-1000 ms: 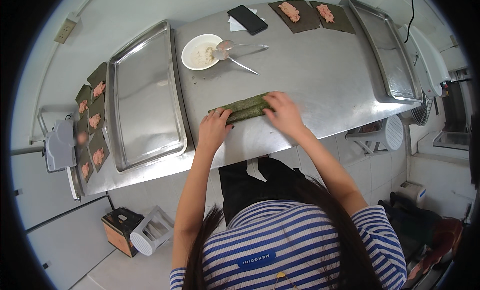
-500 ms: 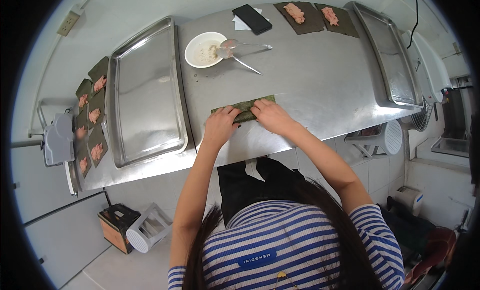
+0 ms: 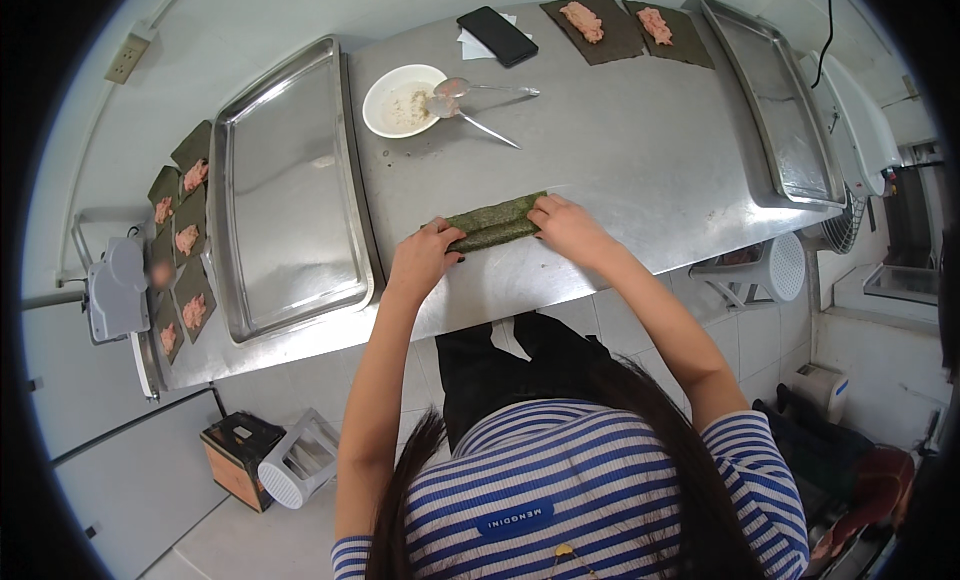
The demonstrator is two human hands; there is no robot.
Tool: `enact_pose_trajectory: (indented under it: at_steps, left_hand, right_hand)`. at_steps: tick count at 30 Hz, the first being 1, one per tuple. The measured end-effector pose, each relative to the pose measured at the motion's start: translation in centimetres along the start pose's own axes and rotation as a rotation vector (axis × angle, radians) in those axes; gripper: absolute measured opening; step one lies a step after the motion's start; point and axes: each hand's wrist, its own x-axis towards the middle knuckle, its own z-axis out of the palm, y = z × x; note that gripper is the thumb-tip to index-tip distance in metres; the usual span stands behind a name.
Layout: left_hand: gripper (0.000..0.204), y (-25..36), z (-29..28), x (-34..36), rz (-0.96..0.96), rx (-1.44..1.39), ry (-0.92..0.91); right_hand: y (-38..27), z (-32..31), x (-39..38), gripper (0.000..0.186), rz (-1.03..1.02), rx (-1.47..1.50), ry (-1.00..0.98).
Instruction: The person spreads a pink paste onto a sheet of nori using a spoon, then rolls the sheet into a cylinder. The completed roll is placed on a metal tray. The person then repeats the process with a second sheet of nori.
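Observation:
A dark green seaweed sheet [image 3: 493,226], partly rolled into a long strip, lies near the front edge of the steel table [image 3: 640,130]. My left hand [image 3: 424,259] has its fingers curled over the strip's left end. At the right end my right hand [image 3: 566,230] pinches it between thumb and fingers. The middle of the strip shows between my hands, with a fold running along its length. Whatever lies inside the roll is hidden.
Beyond my hands are a white bowl [image 3: 400,102], two spoons [image 3: 485,128] and a black phone [image 3: 497,37]. Steel trays stand left [image 3: 290,190] and right [image 3: 775,100]. Seaweed sheets topped with pink paste [image 3: 592,32] lie at the far right; several more [image 3: 193,238] lie far left.
My hands have moved apart, from the middle of the seaweed toward its two ends. More of the strip's middle now shows.

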Motion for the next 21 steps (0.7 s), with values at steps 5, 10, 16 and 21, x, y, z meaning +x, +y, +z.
enact_pose_trajectory:
  at_steps: [5, 10, 16, 21]
  left_hand:
    - [0.037, -0.1, -0.5, 0.3, -0.116, -0.120, -0.029]
    - [0.042, -1.7, -0.9, 1.7, -0.165, -0.231, -0.151]
    - [0.037, -0.8, -0.3, 0.5, 0.023, -0.056, 0.068]
    - [0.031, -0.3, 0.7, -0.1, 0.017, 0.084, 0.118]
  right_hand:
    - [-0.5, -1.9, 0.2, 0.027, -0.003, -0.022, -0.004]
    - [-3.7, 0.9, 2.0, 0.034, -0.340, 0.004, 0.163]
    - [-4.1, 2.3, 3.2, 0.029, -0.276, -0.022, 0.185]
    - [-3.9, 2.4, 3.5, 0.026, -0.234, -0.117, 0.160]
